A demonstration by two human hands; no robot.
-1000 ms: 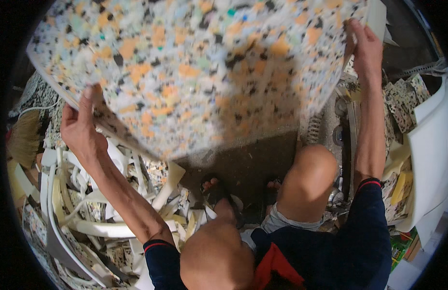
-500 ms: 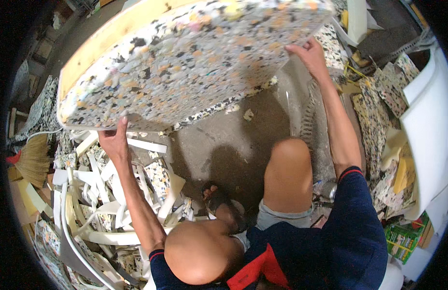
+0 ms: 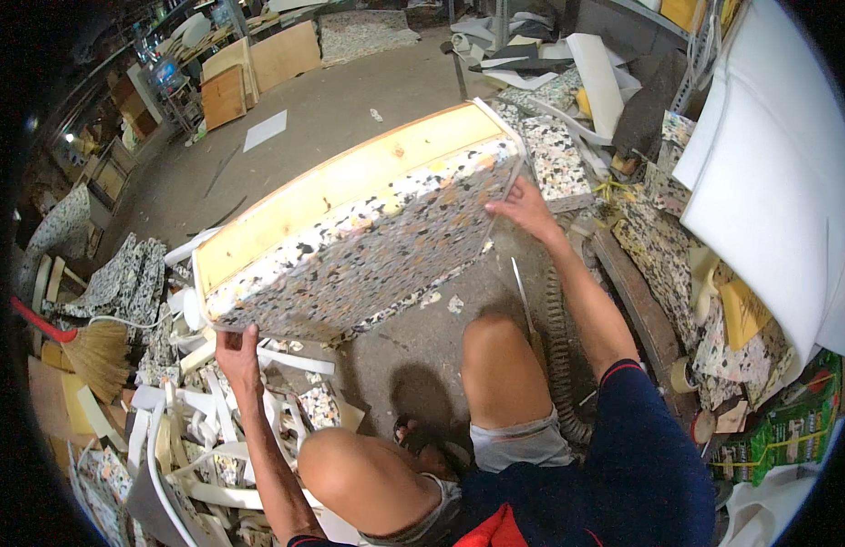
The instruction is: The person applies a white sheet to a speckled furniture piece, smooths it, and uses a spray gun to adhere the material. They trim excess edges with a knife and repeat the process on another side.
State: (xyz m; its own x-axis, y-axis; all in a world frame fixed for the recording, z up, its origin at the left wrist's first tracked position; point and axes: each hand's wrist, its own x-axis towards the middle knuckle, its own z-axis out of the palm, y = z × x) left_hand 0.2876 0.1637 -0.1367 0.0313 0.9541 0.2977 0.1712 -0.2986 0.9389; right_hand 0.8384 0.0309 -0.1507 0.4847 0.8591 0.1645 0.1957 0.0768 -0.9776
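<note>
In front of my knees I hold a foam-covered wooden panel [image 3: 368, 242], tilted, its pale wood edge facing up and away. Multicoloured rebonded foam covers the side nearer me. My left hand [image 3: 239, 359] grips the lower left corner, thumb over the face and fingers mostly hidden behind or beneath. At the right edge my right hand [image 3: 526, 213] is closed around the panel, thumb toward its face. Under the panel, its lower long edge hangs close to the concrete floor [image 3: 395, 374].
White foam strips [image 3: 217, 492] and scraps pile up on my left beside a straw broom [image 3: 94, 357]. To my right lie a ribbed hose [image 3: 557, 356], speckled foam sheets [image 3: 650, 273] and a large white foam sheet [image 3: 769, 182]. Wooden boards [image 3: 286, 56] lean at the back.
The panel has dropped lower and farther from my head, both hands still on it. More wood edge and the floor behind it now show as the view has tilted up.
</note>
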